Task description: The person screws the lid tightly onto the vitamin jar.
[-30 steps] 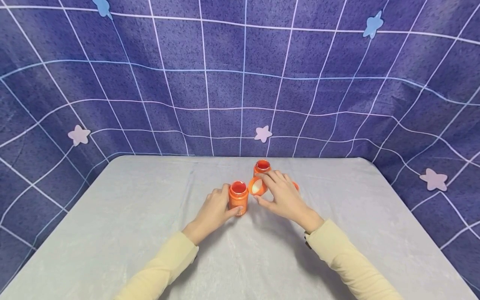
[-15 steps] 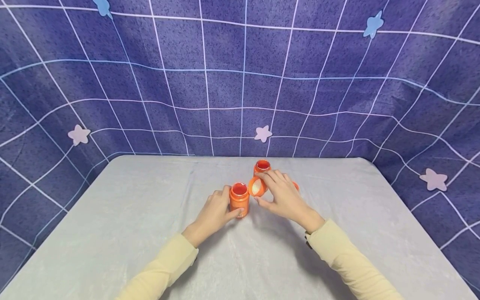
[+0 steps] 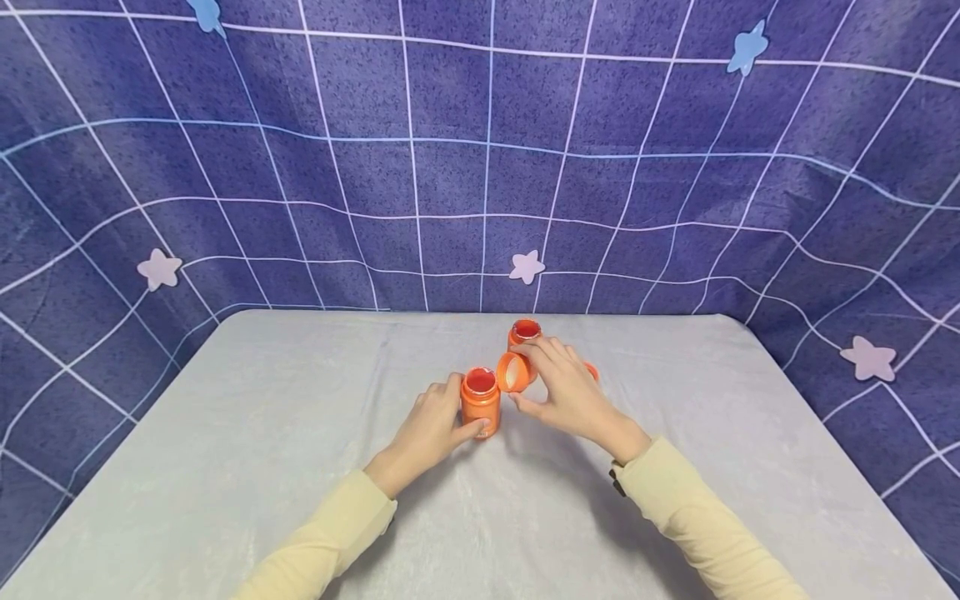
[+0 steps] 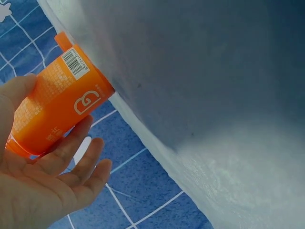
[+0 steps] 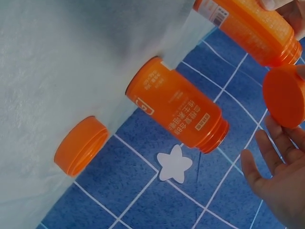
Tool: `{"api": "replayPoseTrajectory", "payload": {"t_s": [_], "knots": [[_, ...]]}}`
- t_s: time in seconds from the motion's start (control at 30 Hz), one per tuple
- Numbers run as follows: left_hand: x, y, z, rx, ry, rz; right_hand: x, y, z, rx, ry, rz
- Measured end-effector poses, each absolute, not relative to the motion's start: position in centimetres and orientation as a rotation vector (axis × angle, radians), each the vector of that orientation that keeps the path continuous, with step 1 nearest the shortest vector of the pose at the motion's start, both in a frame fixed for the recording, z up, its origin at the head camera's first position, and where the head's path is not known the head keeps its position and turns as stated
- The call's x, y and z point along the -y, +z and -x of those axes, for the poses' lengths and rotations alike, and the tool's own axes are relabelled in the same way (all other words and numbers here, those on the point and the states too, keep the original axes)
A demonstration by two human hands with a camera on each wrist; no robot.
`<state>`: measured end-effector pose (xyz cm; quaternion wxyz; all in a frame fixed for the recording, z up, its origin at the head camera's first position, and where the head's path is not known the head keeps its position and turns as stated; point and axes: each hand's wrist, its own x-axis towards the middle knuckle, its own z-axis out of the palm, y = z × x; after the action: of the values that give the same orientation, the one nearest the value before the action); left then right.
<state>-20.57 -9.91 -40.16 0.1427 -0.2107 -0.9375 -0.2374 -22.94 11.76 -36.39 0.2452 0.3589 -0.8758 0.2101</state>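
Observation:
In the head view my left hand grips an uncapped orange bottle that stands upright, its red inside showing. The left wrist view shows thumb and index finger round that bottle, the other fingers spread away from it. My right hand pinches an orange screw cap between thumb and fingers. This cap is tipped on its side, pale lining toward the bottle, right beside the bottle's mouth. From the right wrist, the cap's smooth outer top is visible.
Behind my right hand stands a second uncapped orange bottle, partly hidden in the head view. A second orange cap lies on the grey-white table to its right. A blue grid-patterned curtain hangs behind the table.
My left hand has brought its bottle slightly nearer to me and to the right. The right hand and the cap it pinches have barely moved.

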Motion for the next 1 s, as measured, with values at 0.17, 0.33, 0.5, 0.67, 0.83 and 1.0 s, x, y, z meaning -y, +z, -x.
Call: {"api": "replayPoseTrajectory", "payload": {"t_s": [0.17, 0.33, 0.5, 0.67, 0.83, 1.0], "knots": [[9.94, -40.2, 20.62, 2.692, -0.712, 0.615, -11.79, -36.43, 23.07, 2.403, 0.631, -0.994], [9.99, -40.25, 20.66, 2.7, -0.737, 0.613, -11.75, -36.51, 23.23, 2.402, 0.671, -0.997], [10.1, -40.19, 20.65, 2.728, -0.759, 0.607, -11.7, -36.4, 23.21, 2.41, 0.722, -1.012], [10.23, -40.14, 20.62, 2.734, -0.784, 0.617, -11.53, -36.3, 23.27, 2.418, 0.771, -1.033], [10.3, -40.15, 20.59, 2.733, -0.782, 0.619, -11.29, -36.33, 23.38, 2.417, 0.811, -1.048], [10.37, -40.28, 20.66, 2.721, -0.754, 0.627, -11.02, -36.41, 23.4, 2.414, 0.84, -1.056]]}}
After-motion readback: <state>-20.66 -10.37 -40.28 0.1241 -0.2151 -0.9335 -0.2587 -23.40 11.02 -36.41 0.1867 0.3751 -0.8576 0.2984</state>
